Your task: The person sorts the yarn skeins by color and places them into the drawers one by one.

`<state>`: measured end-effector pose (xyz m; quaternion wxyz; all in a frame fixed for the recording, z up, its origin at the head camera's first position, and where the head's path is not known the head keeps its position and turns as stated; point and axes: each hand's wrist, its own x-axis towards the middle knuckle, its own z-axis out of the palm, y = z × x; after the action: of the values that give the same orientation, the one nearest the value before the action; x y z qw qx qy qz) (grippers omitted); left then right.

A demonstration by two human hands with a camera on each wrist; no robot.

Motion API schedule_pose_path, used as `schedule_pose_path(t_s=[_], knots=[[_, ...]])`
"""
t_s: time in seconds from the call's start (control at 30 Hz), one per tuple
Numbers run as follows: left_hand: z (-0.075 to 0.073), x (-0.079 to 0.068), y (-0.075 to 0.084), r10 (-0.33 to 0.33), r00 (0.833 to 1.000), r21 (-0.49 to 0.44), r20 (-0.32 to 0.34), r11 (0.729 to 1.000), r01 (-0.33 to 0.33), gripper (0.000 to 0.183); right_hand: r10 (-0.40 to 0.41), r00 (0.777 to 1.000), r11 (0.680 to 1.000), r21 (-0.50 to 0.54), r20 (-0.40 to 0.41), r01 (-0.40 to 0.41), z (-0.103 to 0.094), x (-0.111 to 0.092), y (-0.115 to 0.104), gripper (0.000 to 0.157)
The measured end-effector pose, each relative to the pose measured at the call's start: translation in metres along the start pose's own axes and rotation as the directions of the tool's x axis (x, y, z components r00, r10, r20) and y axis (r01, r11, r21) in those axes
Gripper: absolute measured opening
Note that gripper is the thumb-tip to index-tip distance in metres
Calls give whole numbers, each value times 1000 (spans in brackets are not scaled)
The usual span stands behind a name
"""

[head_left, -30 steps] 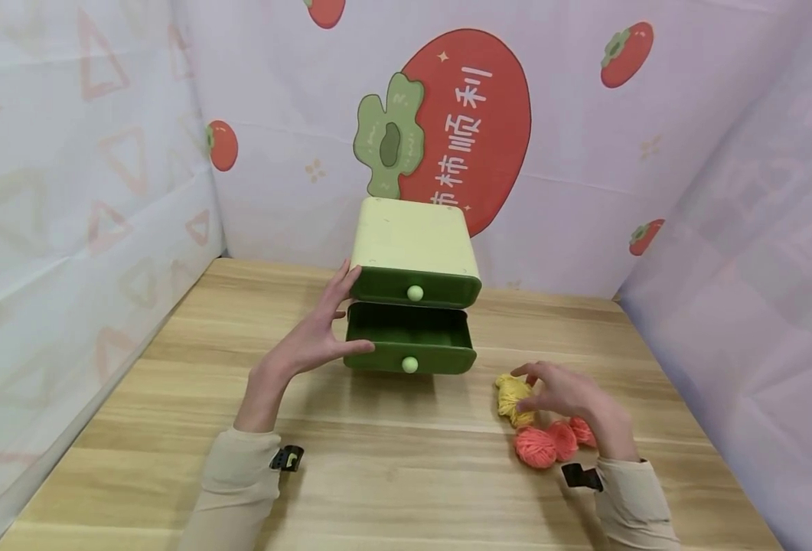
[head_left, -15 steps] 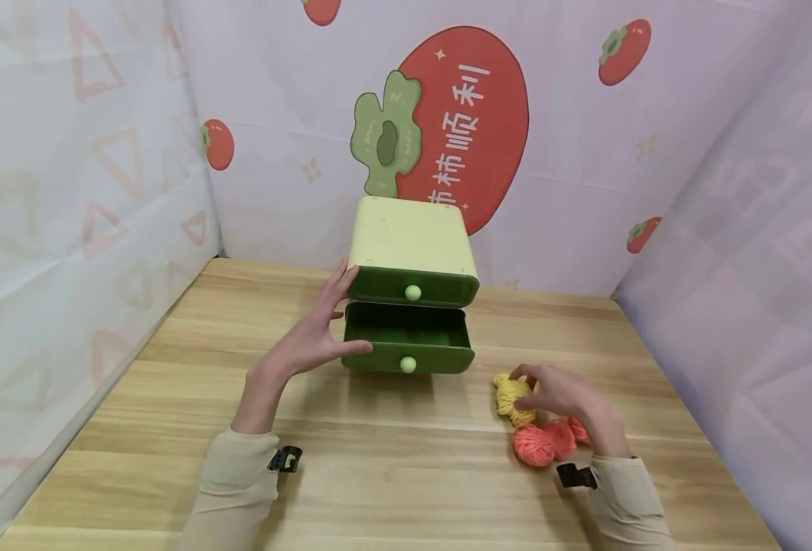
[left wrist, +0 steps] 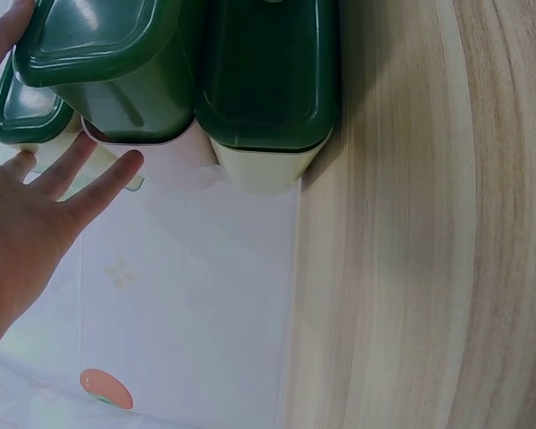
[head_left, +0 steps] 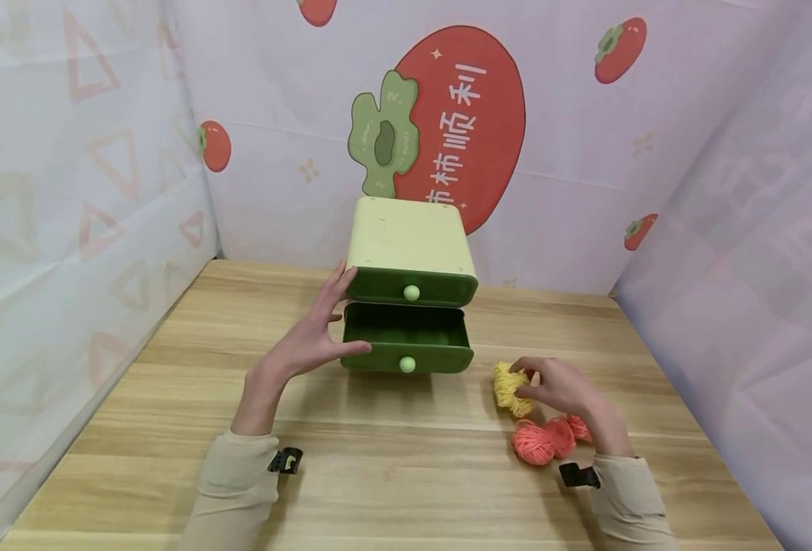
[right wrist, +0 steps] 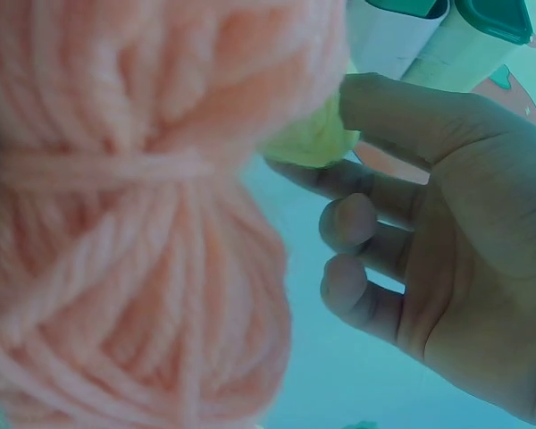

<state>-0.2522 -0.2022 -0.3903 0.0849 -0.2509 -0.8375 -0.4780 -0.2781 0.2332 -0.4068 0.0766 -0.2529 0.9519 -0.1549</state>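
Note:
A small cream cabinet (head_left: 412, 239) with green drawers stands at the back middle of the table. Its lower visible drawer (head_left: 447, 360) is pulled out, and nothing shows inside. My left hand (head_left: 302, 338) is spread at the cabinet's left side, fingers by the upper drawer (head_left: 378, 283) and thumb at the rim of the pulled-out one. At the right, my right hand (head_left: 562, 389) pinches a yellow yarn skein (head_left: 507, 389) between thumb and fingers. A coral yarn skein (head_left: 535, 442) lies just below that hand and fills much of the right wrist view.
In the left wrist view, another green drawer front (left wrist: 268, 71) shows beneath the pulled-out drawer, close to the table. Printed cloth walls (head_left: 275, 207) enclose the wooden table (head_left: 392, 482) at the back and both sides.
My right fingers have closed on the yellow skein, which has shifted slightly away toward the back. My left hand keeps its place at the cabinet.

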Motion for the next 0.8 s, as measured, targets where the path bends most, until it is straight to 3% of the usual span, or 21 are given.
schedule_pose_path(t_s=[0.5, 0.67, 0.8], knots=[[0, -1, -1, -8, 1000, -9, 7, 1000, 8, 117, -118, 978, 993, -49, -173, 111, -5, -1, -2, 29], [-1, -1, 0, -19, 1000, -6, 7, 1000, 19, 117, -155, 963, 987, -75, -221, 142, -7, -1, -3, 25], [0, -1, 0, -31, 999, -9, 9, 999, 31, 117, -198, 934, 980, -81, -296, 182, -8, -2, -5, 24]])
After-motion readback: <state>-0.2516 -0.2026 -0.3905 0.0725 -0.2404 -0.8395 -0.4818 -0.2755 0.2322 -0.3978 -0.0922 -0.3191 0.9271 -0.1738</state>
